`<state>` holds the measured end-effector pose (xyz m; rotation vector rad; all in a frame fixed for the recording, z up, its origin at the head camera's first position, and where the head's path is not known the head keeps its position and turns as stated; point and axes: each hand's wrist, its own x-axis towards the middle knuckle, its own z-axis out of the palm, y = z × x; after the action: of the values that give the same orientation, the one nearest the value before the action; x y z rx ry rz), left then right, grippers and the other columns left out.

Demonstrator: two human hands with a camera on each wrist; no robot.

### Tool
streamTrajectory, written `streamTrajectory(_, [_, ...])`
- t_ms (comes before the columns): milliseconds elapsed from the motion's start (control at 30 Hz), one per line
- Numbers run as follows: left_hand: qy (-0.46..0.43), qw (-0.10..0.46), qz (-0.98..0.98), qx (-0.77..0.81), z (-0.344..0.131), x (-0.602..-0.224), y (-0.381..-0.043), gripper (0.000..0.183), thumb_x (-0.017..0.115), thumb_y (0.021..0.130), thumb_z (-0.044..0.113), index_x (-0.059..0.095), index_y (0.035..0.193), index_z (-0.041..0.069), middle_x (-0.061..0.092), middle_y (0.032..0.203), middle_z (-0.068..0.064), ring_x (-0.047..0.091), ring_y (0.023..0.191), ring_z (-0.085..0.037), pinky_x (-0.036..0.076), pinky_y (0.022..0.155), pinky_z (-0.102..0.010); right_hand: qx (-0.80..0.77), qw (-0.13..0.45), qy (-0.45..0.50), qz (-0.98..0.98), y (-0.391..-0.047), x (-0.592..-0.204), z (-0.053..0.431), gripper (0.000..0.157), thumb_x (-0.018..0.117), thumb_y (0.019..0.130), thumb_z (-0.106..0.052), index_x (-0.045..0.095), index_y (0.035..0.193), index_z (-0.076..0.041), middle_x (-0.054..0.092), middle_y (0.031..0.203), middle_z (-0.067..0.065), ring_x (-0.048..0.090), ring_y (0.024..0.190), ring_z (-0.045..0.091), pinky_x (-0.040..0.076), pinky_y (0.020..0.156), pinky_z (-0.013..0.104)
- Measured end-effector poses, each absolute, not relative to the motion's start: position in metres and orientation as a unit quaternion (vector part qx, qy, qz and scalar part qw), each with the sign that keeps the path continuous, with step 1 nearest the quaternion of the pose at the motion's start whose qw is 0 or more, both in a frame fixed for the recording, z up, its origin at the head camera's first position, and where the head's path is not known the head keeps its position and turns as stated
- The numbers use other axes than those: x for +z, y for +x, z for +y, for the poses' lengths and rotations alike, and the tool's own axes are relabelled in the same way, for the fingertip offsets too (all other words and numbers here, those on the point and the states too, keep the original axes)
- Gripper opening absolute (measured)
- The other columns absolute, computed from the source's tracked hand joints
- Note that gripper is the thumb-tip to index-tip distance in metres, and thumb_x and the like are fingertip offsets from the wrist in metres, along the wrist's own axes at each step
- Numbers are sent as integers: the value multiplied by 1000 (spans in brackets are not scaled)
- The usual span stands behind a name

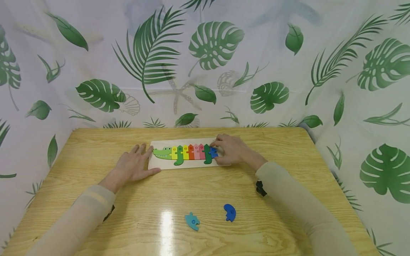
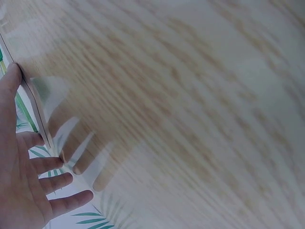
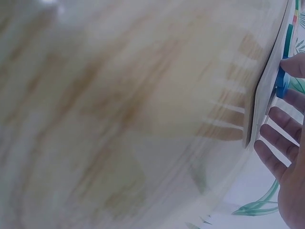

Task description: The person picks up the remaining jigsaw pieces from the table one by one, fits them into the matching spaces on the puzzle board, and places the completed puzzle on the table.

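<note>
A pale puzzle board (image 1: pixel 192 165) lies near the back of the table, filled with a crocodile of colored pieces, its green head (image 1: pixel 162 153) at the left. At the tail end, my right hand (image 1: pixel 235 150) pinches a blue puzzle piece (image 1: pixel 213 153) between thumb and index finger, right beside a dark green piece (image 1: pixel 207 156). The right wrist view shows this blue piece (image 3: pixel 280 82) low over the board, other fingers spread. My left hand (image 1: pixel 132 165) steadies the board's left end, thumb and index finger at its edges and the remaining fingers extended.
Two loose pieces lie nearer the front of the table (image 1: pixel 134 220): a teal one (image 1: pixel 193 222) and a curved blue one (image 1: pixel 231 212). Behind the table's back edge hangs a white leaf-print cloth (image 1: pixel 205 117), which also runs along the sides.
</note>
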<state>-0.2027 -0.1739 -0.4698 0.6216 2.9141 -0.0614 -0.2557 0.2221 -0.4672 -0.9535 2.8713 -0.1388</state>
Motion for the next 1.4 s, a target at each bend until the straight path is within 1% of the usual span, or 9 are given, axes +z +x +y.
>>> streamTrajectory(333, [206,83,975,-21,-174,-470,-203,100,47,98,78,32,166,6,35,168,-29,42,151,-52,52,105,-68,-50,55,-318,945,-256,-468,221,55,69,86,-43,72,135,-20,66,125,6,61,109,24,57,90,42])
streamTrajectory(600, [208,80,975,-14,-173,-469,-201,100,49,97,77,33,165,5,35,168,-30,43,150,-53,52,105,-69,-36,49,-325,944,-256,-469,222,56,68,87,-43,72,137,-19,65,124,6,60,106,22,57,87,40])
streamTrajectory(867, [209,75,975,-17,-175,-471,-202,101,48,97,78,33,165,5,35,167,-30,44,149,-54,52,105,-70,-42,49,-326,943,-256,-469,220,57,69,87,-41,72,138,-16,66,122,6,58,105,22,56,87,38])
streamTrajectory(1200, [211,72,975,-18,-173,-470,-201,100,48,98,77,34,165,5,36,167,-31,44,149,-53,52,104,-69,-42,48,-329,942,-257,-470,221,56,68,88,-42,72,137,-17,65,121,7,58,104,22,55,86,38])
streamTrajectory(1400, [208,78,975,-16,-174,-471,-202,100,48,98,77,32,166,5,34,168,-31,42,150,-54,51,106,-70,-37,46,-329,942,-258,-472,222,56,67,88,-43,72,137,-18,65,123,6,58,105,22,55,86,38])
